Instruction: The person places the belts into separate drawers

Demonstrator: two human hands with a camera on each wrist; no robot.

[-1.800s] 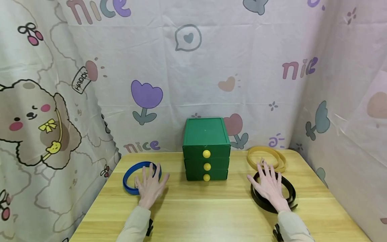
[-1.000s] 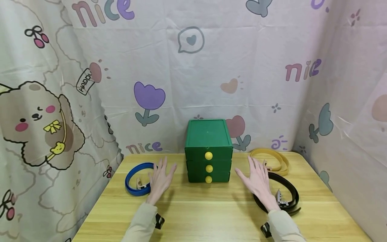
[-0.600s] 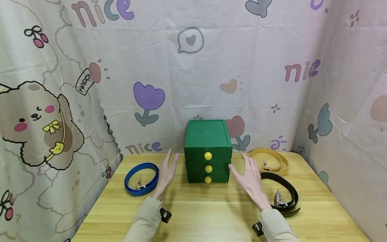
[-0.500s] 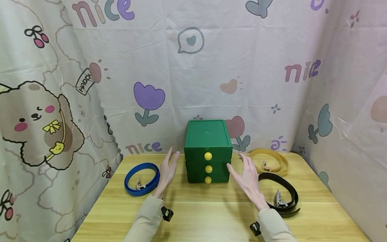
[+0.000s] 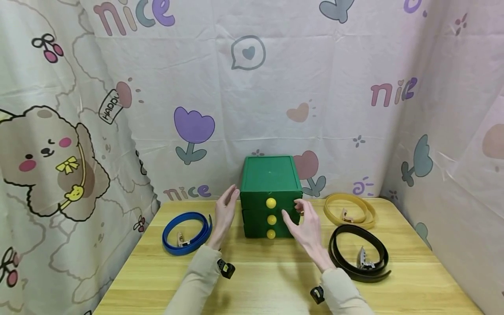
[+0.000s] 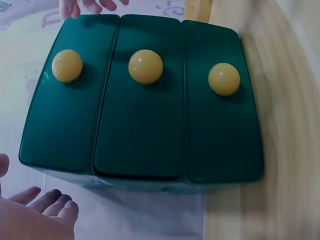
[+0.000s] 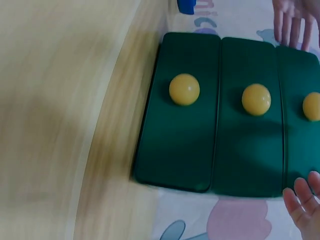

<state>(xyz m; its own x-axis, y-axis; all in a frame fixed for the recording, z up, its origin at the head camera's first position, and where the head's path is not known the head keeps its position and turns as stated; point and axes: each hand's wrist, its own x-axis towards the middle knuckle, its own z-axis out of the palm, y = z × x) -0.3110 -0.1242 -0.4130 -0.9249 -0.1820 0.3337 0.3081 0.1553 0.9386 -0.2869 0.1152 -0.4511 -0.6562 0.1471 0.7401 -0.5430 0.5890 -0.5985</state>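
A green three-drawer box (image 5: 270,175) with round yellow knobs stands at the back middle of the table, all its drawers closed. Beside its upper left front corner is my left hand (image 5: 224,216), fingers loosely extended and holding nothing; the left wrist view shows a gap between those fingers (image 6: 47,202) and the box. My right hand (image 5: 309,229) is at the box's right front edge, thumb and fingers apart and slightly bent, nothing between them. Whether its fingertips (image 7: 303,192) touch the box's side I cannot tell.
On the left of the wooden table (image 5: 260,280) lies a coiled blue belt (image 5: 169,243). A coiled black belt (image 5: 338,262) lies at the right, with a coiled yellow belt (image 5: 368,205) behind it. A printed curtain (image 5: 252,100) hangs behind and at both sides.
Both hands have moved inward, the left from over the blue belt and the right from over the black belt, to the sides of the drawer box. The belts and box have stayed put.
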